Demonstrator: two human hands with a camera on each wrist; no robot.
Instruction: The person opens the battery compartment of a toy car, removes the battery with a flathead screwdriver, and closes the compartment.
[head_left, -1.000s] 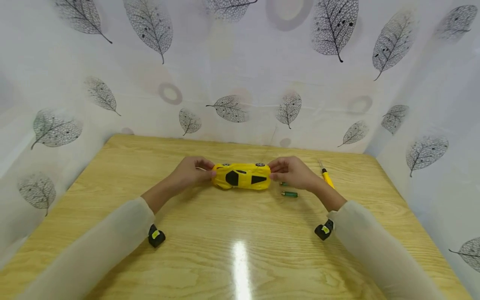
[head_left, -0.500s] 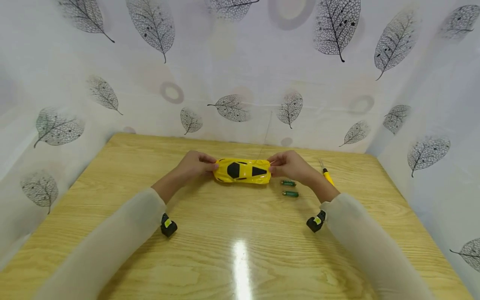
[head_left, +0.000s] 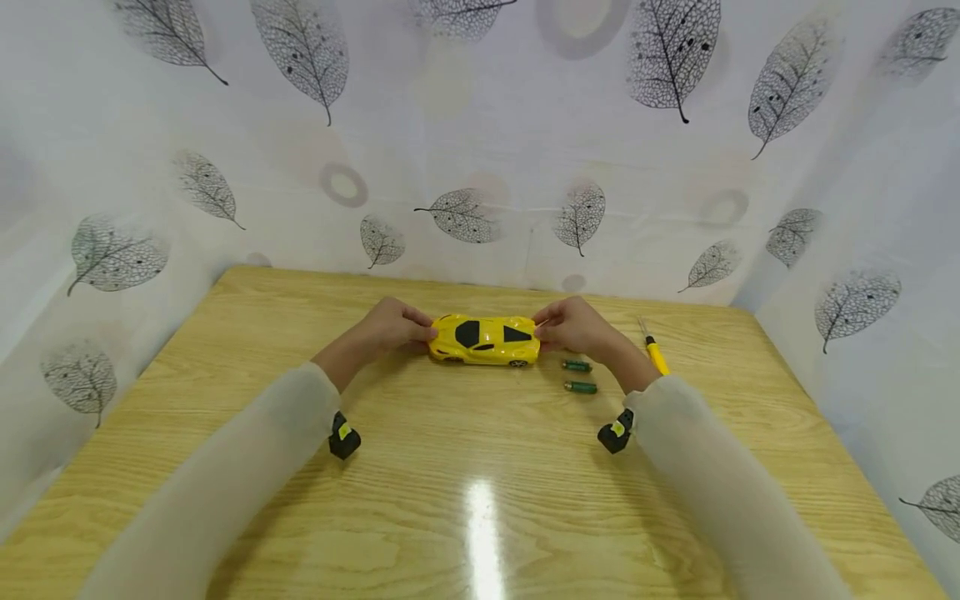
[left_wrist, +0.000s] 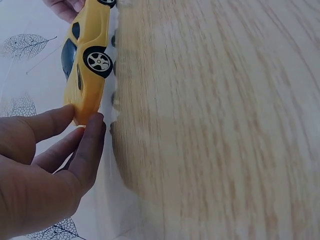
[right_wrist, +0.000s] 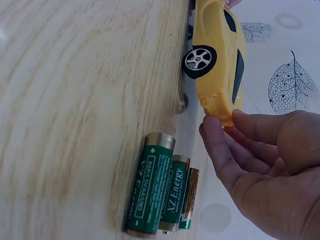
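A yellow toy car (head_left: 487,342) with black windows is held lengthwise between two hands. My left hand (head_left: 386,325) pinches its left end between thumb and fingers. At the right end, my right hand (head_left: 581,325) pinches the other tip the same way. The near side with its wheels faces me, and both wrist views show spoked wheels. I cannot tell whether the wheels touch the table. Just below the right hand lie green batteries (head_left: 581,387); the right wrist view shows a third battery (right_wrist: 190,197) behind two others.
A yellow-handled screwdriver (head_left: 655,352) lies right of the right hand, its tip pointing away. The wooden table (head_left: 420,500) ends at a leaf-patterned cloth (head_left: 495,125) behind. Small black devices (head_left: 344,437) sit on both wrists.
Both hands have tilted the car about its length, so its near-side wheels show instead of the far ones. Car and hands moved slightly away from me, and the upper battery came into fuller view.
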